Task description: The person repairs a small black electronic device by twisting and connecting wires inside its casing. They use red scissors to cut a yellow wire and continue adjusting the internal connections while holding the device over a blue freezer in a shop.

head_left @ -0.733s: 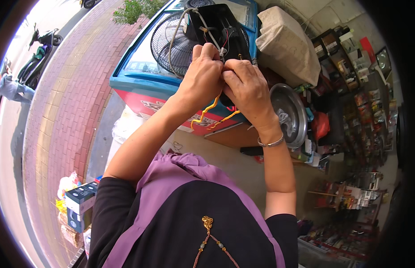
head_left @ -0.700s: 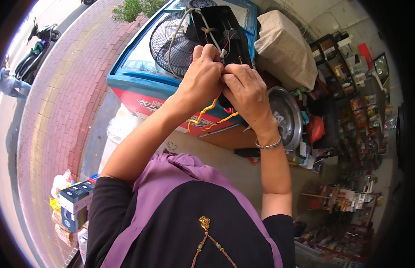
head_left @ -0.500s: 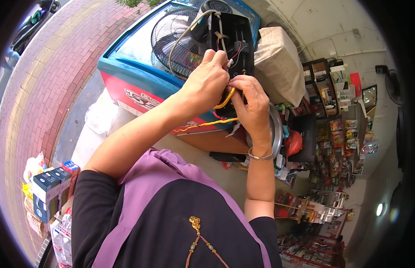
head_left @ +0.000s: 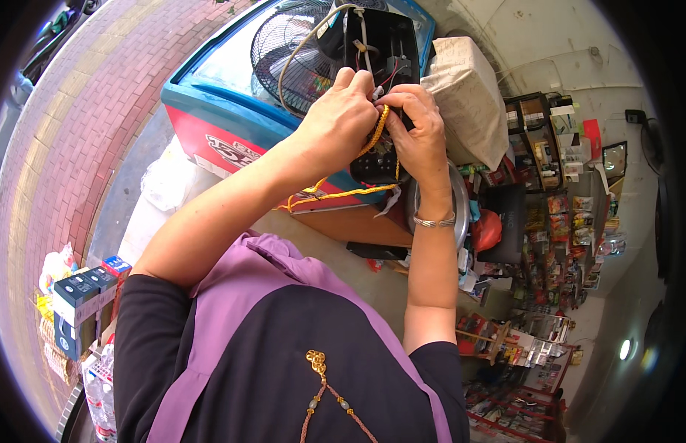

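Hands (head_left: 343, 124) (head_left: 420, 140) pinch together on braided yellow cord (head_left: 375, 136) beside the blue-and-red glass-topped freezer (head_left: 217, 118), apparently mid-braid; the next crossover likely needs even tension.

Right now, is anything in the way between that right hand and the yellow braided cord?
Nothing visible: the right hand is right at the yellow braided cord. The left hand is close beside it, not between them.
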The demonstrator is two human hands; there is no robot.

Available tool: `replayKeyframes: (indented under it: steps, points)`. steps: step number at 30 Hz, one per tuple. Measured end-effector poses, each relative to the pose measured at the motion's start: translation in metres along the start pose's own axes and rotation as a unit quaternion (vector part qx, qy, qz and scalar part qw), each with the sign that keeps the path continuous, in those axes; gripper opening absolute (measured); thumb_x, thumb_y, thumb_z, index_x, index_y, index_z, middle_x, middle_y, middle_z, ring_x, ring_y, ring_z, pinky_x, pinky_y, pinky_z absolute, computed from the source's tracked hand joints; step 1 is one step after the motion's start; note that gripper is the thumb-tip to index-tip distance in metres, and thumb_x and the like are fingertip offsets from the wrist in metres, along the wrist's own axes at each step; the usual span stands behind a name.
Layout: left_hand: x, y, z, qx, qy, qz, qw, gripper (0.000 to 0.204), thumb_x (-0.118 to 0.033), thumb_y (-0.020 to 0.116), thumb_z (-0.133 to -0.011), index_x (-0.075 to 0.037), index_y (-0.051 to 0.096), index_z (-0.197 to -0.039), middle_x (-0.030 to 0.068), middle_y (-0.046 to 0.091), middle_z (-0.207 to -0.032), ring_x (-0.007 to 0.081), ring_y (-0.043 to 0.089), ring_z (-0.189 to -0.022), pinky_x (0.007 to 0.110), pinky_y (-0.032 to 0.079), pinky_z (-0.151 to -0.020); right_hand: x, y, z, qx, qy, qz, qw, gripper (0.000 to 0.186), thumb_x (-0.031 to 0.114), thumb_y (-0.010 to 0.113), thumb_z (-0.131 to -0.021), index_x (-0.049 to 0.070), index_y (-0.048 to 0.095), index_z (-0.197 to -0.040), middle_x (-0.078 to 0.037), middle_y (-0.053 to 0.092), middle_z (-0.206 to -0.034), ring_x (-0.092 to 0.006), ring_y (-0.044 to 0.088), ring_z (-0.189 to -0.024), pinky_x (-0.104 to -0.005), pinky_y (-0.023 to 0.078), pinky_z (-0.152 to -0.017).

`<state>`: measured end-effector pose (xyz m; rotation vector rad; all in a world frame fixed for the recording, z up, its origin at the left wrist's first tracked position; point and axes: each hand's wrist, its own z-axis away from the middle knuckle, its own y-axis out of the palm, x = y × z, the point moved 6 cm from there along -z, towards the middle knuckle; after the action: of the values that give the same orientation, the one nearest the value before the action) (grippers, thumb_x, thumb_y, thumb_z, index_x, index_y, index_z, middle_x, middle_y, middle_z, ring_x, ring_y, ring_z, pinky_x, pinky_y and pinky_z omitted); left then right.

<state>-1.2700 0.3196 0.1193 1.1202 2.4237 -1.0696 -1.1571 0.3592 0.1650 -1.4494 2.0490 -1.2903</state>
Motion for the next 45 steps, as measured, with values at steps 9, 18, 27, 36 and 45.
replayKeyframes:
  steps: [9,18,27,36,45]
  points:
    - [-0.007,-0.004,0.000,0.024,-0.012,-0.017,0.999,0.011,-0.001,0.071,-0.067,0.001,0.072,-0.078,0.0160,0.051,-0.105,0.0337,0.046,-0.104,0.036,0.046,-0.091,0.001,-0.005,0.016,-0.058,-0.034,-0.013,0.998,0.017,0.001,0.068,-0.077,0.008,0.063,-0.091,-0.008,0.061,-0.107,-0.0278,0.055,-0.103,-0.0375,0.042,-0.092]
    - [-0.026,-0.007,0.006,0.013,-0.076,-0.176,0.981,0.009,-0.003,0.068,-0.070,0.001,0.071,-0.077,0.0175,0.043,-0.137,0.0341,0.037,-0.131,0.060,0.024,-0.105,-0.002,-0.004,0.027,-0.055,-0.031,-0.010,0.998,0.019,-0.004,0.066,-0.077,0.005,0.061,-0.093,-0.010,0.060,-0.108,-0.0295,0.054,-0.100,-0.0389,0.043,-0.091]
    - [-0.028,-0.003,0.023,0.019,-0.123,-0.178,0.976,0.005,-0.001,0.066,-0.074,0.004,0.066,-0.075,0.0212,0.036,-0.146,0.0420,0.028,-0.139,0.073,0.029,-0.101,-0.001,0.005,0.039,-0.043,-0.025,0.022,0.999,0.019,0.000,0.067,-0.078,0.006,0.061,-0.095,-0.009,0.059,-0.106,-0.0297,0.053,-0.099,-0.0395,0.042,-0.090]
    - [-0.022,0.007,0.035,-0.001,-0.097,-0.022,0.995,0.013,0.007,0.057,-0.078,0.016,0.057,-0.088,0.0306,0.035,-0.145,0.0441,0.046,-0.127,0.040,0.049,-0.098,0.003,0.015,0.052,-0.030,-0.025,0.010,0.999,0.021,0.010,0.068,-0.077,0.014,0.070,-0.097,-0.003,0.057,-0.109,-0.0268,0.047,-0.105,-0.0385,0.037,-0.093]
    - [-0.019,0.000,0.038,-0.035,-0.071,-0.025,0.997,0.015,0.004,0.064,-0.079,0.009,0.058,-0.092,0.0282,0.034,-0.148,0.0402,0.055,-0.120,0.038,0.052,-0.092,0.007,0.014,0.046,-0.011,-0.017,-0.013,1.000,0.023,0.003,0.068,-0.072,0.012,0.070,-0.092,-0.004,0.058,-0.106,-0.0263,0.048,-0.104,-0.0373,0.037,-0.091]
